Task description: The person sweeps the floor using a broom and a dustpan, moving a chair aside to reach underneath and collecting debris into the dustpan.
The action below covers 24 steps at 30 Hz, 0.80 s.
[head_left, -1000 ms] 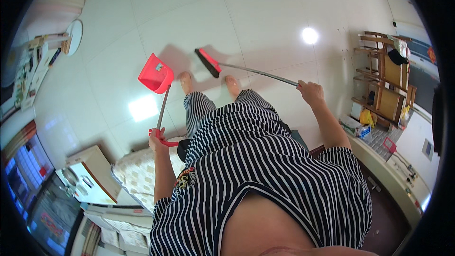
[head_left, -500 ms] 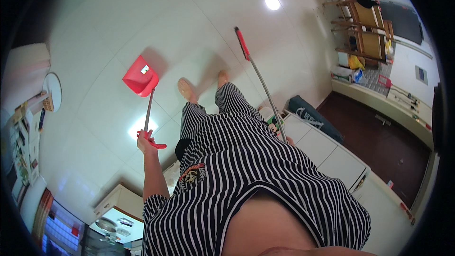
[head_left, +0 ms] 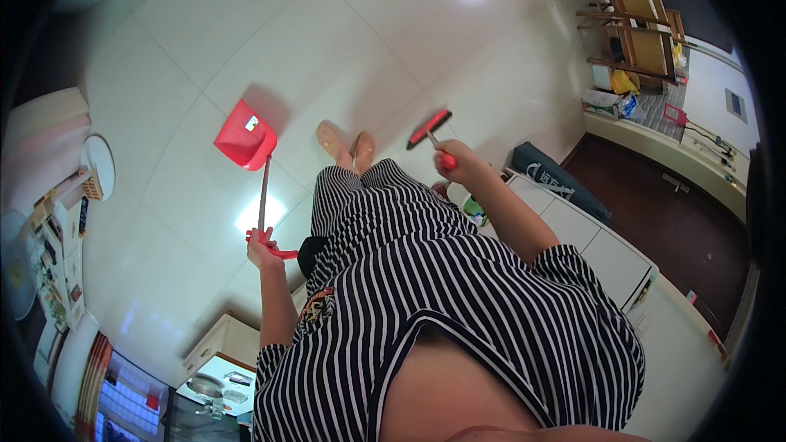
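Observation:
My left hand (head_left: 263, 249) is closed around the red handle of a long-handled dustpan (head_left: 242, 137). Its red pan hangs out ahead and to the left of my feet, joined by a thin metal pole. To the right, my right hand (head_left: 458, 161) grips a broom (head_left: 430, 129) by the red end of its handle. The broom's red head with dark bristles shows just beyond my fist, and its pole looks foreshortened. Dustpan and broom are apart from each other.
Pale floor tiles (head_left: 327, 49) spread ahead of my feet. At right stand a white cabinet (head_left: 565, 211), a dark green long bag (head_left: 557, 180) and stacked wooden chairs (head_left: 634, 24). A round white-topped stool (head_left: 100, 165) is at left, a white table (head_left: 219, 381) at lower left.
My right hand has come up and forward from beside my hip, and the broom has swung so its head is nearer my feet. The dustpan has hardly moved; my feet have shifted.

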### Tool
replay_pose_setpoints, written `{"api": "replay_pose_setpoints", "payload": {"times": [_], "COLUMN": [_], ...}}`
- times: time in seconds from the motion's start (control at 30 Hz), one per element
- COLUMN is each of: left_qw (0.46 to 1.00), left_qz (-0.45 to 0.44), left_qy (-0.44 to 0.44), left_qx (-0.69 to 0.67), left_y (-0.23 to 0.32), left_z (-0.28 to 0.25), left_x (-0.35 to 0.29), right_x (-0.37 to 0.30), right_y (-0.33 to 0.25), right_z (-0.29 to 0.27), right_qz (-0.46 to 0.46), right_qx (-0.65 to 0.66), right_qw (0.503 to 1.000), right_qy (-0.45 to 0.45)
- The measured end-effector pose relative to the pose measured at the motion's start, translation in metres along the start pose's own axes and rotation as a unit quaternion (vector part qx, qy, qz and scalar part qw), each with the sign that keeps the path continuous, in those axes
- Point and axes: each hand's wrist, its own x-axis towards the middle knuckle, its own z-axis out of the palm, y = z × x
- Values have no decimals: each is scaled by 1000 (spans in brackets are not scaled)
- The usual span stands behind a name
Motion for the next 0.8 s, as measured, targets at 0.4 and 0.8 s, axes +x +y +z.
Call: {"api": "replay_pose_setpoints", "payload": {"times": [0.4, 0.8], "left_qw": [1000, 987], "left_qz": [-4, 42], "left_qy": [12, 50], "left_qx": [-27, -147], "left_y": [50, 117], "left_z": [72, 69], "left_x": [-60, -71], "right_x": [67, -2], "right_y": [-276, -327], "right_z": [22, -60], "right_qz": [271, 322], "right_qx": [347, 110], "right_qw": [897, 927], "right_qy": [46, -156]}}
